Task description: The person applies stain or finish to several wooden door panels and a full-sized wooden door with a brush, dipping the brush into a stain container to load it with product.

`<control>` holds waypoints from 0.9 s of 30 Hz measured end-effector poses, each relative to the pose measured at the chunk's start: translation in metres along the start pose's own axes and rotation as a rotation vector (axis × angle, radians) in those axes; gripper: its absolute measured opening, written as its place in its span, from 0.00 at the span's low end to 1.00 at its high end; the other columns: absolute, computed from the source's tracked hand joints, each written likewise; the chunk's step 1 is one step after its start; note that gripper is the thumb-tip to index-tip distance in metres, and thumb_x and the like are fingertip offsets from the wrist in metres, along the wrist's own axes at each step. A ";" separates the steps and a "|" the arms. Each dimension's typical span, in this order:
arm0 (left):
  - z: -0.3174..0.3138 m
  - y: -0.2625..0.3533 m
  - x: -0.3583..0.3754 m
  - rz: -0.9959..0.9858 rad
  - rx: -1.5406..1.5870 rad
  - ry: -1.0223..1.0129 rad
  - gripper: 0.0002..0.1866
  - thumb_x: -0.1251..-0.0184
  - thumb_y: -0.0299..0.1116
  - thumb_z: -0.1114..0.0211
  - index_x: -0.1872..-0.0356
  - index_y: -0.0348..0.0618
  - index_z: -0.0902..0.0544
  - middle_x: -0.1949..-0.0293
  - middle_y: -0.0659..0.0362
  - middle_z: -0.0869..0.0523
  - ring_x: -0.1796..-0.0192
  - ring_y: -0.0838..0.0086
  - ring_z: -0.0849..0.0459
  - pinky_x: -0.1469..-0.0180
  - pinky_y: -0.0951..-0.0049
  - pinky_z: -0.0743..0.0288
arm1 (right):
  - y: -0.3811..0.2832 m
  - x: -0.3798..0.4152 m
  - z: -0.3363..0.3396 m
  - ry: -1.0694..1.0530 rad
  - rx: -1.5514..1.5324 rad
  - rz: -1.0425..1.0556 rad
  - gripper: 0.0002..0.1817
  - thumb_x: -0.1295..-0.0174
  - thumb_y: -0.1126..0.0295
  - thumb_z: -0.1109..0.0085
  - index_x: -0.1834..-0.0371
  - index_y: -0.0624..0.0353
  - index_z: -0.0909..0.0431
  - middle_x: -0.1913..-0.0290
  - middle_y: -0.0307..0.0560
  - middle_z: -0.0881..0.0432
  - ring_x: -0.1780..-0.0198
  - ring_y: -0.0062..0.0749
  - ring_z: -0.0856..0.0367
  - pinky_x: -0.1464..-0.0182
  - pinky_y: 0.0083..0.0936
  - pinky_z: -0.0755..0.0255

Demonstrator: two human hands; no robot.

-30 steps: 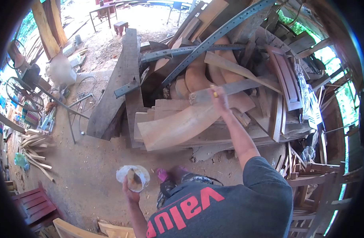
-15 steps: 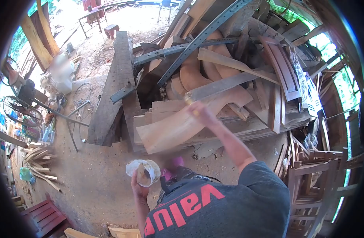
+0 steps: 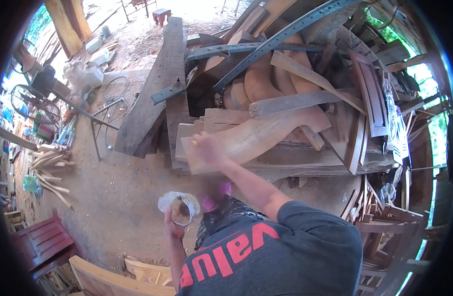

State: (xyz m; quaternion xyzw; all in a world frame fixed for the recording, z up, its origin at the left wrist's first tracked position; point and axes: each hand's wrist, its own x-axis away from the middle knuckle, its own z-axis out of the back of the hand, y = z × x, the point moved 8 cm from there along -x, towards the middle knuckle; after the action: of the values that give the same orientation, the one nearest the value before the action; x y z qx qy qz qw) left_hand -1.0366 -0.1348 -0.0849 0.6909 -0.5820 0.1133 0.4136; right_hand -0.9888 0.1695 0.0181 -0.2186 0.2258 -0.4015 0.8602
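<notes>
My left hand [image 3: 174,228] is closed around the side of a white plastic tub [image 3: 163,202], tilted so its mouth faces up toward me. Brownish material and a dark patch show inside the tub. Over the left end of a long, curved pale wooden board [image 3: 251,140], my right hand [image 3: 206,149] is closed and slightly blurred. A small yellowish bit shows at its fingers, apparently part of a brush, most of it hidden by the hand. The board lies on top of stacked planks.
A grey beam [image 3: 295,102] and perforated metal angle bars [image 3: 285,45] cross the wood pile. A tall rough plank [image 3: 162,89] stands at its left. Wood offcuts [image 3: 51,165] and a reddish panel [image 3: 43,241] lie on the left. Wooden frames [image 3: 389,232] stand at the right.
My right hand has swept left along the board, from near the grey beam to the board's left end. The tub stays in my left hand. The view has shifted somewhat.
</notes>
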 end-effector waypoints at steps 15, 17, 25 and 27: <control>0.039 -0.006 0.001 0.013 0.091 -0.011 0.30 0.30 0.50 0.45 0.31 0.46 0.34 0.38 0.54 0.24 0.37 0.61 0.24 0.38 0.53 0.28 | 0.220 0.058 0.161 0.130 0.504 -0.155 0.09 0.36 0.66 0.44 0.70 0.59 0.22 0.67 0.55 0.22 0.61 0.52 0.19 0.59 0.45 0.25; 0.038 -0.006 -0.003 0.019 0.082 0.002 0.30 0.30 0.51 0.45 0.31 0.47 0.34 0.38 0.54 0.24 0.37 0.61 0.24 0.38 0.53 0.27 | 0.177 0.072 0.122 0.064 0.379 -0.090 0.06 0.40 0.68 0.43 0.68 0.57 0.20 0.66 0.58 0.21 0.63 0.54 0.19 0.60 0.45 0.25; 0.008 0.012 -0.021 -0.112 -0.018 -0.079 0.30 0.31 0.52 0.45 0.34 0.45 0.30 0.40 0.55 0.21 0.40 0.62 0.21 0.40 0.55 0.26 | -0.047 0.074 -0.021 -0.029 -0.306 0.220 0.08 0.35 0.66 0.43 0.69 0.54 0.19 0.71 0.50 0.19 0.74 0.44 0.20 0.69 0.36 0.23; 0.010 0.006 -0.029 -0.085 0.030 -0.103 0.29 0.29 0.52 0.45 0.35 0.44 0.29 0.41 0.55 0.21 0.40 0.63 0.21 0.39 0.56 0.26 | -0.035 0.067 -0.022 -0.091 -0.584 0.110 0.12 0.31 0.61 0.45 0.67 0.57 0.19 0.73 0.42 0.19 0.77 0.32 0.22 0.72 0.28 0.24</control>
State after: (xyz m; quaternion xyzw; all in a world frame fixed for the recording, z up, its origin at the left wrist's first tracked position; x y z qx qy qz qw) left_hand -1.0537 -0.1214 -0.1068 0.7260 -0.5707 0.0688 0.3773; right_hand -0.9832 0.0918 0.0053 -0.4622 0.3042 -0.2621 0.7907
